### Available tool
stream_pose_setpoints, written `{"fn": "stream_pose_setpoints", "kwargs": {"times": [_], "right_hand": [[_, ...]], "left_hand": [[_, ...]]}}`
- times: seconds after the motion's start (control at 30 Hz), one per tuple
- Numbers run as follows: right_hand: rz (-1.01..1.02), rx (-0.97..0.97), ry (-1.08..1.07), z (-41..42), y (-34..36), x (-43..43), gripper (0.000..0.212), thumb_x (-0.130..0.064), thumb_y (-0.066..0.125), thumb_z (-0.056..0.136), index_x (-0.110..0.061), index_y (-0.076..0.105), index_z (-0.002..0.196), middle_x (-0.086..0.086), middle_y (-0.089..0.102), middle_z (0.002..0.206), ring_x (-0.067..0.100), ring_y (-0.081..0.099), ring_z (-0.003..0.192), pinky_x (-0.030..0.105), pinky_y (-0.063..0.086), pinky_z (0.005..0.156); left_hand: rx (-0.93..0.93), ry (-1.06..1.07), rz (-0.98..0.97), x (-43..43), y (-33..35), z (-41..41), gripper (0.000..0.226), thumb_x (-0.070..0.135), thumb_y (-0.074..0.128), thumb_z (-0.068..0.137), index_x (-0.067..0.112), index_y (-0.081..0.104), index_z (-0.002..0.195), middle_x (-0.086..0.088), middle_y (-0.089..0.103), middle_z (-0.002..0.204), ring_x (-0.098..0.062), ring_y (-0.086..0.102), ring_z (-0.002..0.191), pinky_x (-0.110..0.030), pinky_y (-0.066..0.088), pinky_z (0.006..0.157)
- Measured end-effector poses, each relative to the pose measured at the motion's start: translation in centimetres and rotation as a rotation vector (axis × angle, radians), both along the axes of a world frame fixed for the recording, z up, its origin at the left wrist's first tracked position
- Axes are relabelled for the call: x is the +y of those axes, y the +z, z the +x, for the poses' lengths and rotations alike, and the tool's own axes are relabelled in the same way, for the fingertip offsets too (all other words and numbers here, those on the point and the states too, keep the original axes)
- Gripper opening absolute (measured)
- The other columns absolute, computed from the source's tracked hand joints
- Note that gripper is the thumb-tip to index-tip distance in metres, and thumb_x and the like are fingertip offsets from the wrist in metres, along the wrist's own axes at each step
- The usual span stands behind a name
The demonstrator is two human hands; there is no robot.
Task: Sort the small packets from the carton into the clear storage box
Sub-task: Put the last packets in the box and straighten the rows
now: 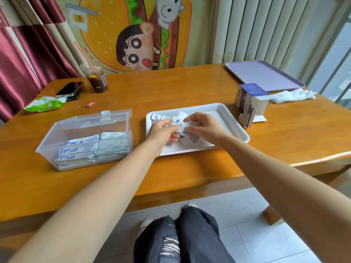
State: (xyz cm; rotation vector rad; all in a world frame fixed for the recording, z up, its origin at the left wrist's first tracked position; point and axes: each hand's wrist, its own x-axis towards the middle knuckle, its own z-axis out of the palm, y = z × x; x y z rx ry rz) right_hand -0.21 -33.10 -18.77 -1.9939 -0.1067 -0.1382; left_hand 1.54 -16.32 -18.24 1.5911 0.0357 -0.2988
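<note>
Small packets (191,138), white with blue print, lie loose on the white tray (228,118), and I see more stacked flat in the clear storage box (62,128) just left of that tray. Nearest me, below the tray, are pale floor tiles (256,234) and knees in dark ripped jeans (180,242). The tray rests on a glossy orange-brown wooden table (171,88). Just right of the tray stands the carton (250,101), purple and white, one end open; its print is too small for me to read. Beyond it lie a white cloth (292,95) and a lilac tray (266,74). Far left of the white tray are a green pack (45,105), a phone (69,89) and an iced drink cup (97,80), of whose label I read only "LUC". Behind stand a maroon curtain (22,54), a burger cartoon mural (136,35) and pale blinds (266,29).

Over the white tray my left hand (161,133) curls its fingers round a bunch of packets, and my right hand (205,128) pinches the same bunch between thumb and fingertips.
</note>
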Motion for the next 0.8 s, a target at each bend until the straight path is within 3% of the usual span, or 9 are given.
{"fn": "stream_pose_setpoints", "kwargs": {"times": [0.07,0.17,0.33,0.53,0.67,0.8], "right_hand": [[0.032,0.023,0.013,-0.1,0.1,0.1,0.017,-0.006,0.066,0.085,-0.017,0.064,0.098,0.008,0.065,0.085,0.009,0.057,0.068,0.020,0.050,0.063],[0.110,0.022,-0.008,-0.3,0.6,0.2,0.011,-0.007,0.067,0.086,-0.013,0.060,0.093,0.006,0.062,0.074,0.004,0.052,0.054,0.014,0.043,0.054],[0.203,0.039,-0.052,-0.7,0.8,0.7,0.012,-0.013,0.062,0.091,-0.009,0.052,0.087,0.004,0.059,0.066,0.008,0.051,0.054,0.017,0.043,0.052],[0.400,0.180,-0.044,-0.9,1.8,-0.5,0.011,-0.018,0.059,0.093,-0.010,0.054,0.088,0.007,0.069,0.092,0.016,0.065,0.081,0.027,0.051,0.072],[0.352,0.294,0.066,-1.6,1.4,-0.8,0.020,-0.013,0.067,0.088,-0.013,0.052,0.074,0.012,0.062,0.088,0.020,0.061,0.080,0.030,0.054,0.075],[0.411,0.230,0.012,-1.4,1.2,-0.7,0.015,-0.006,0.070,0.084,-0.010,0.057,0.077,0.016,0.063,0.085,0.026,0.060,0.079,0.039,0.052,0.081]], "left_hand": [[0.033,-0.010,-0.018,0.0,0.3,-0.1,0.023,0.015,0.063,0.092,0.007,0.058,0.113,-0.007,0.063,0.077,-0.014,0.058,0.059,-0.021,0.052,0.054],[0.085,-0.036,-0.120,0.0,0.9,-0.4,0.005,0.014,0.066,0.089,0.013,0.061,0.091,-0.002,0.063,0.069,-0.011,0.056,0.051,-0.018,0.046,0.046],[0.085,-0.083,-0.148,-0.8,0.9,-0.8,0.016,-0.003,0.063,0.086,0.010,0.059,0.080,0.000,0.056,0.060,-0.004,0.041,0.043,-0.014,0.027,0.036],[0.086,0.058,-0.109,-1.1,0.6,-0.7,0.012,0.004,0.066,0.087,0.009,0.058,0.079,-0.005,0.058,0.065,-0.005,0.042,0.039,-0.016,0.028,0.035],[0.057,0.081,-0.121,-1.6,0.9,-0.8,0.012,0.004,0.068,0.085,0.010,0.059,0.079,-0.006,0.059,0.068,-0.009,0.046,0.046,-0.017,0.030,0.037],[0.071,0.017,-0.172,-2.0,1.4,-1.6,0.008,0.009,0.063,0.089,0.014,0.064,0.083,0.001,0.067,0.063,-0.010,0.057,0.056,-0.020,0.036,0.045]]}}
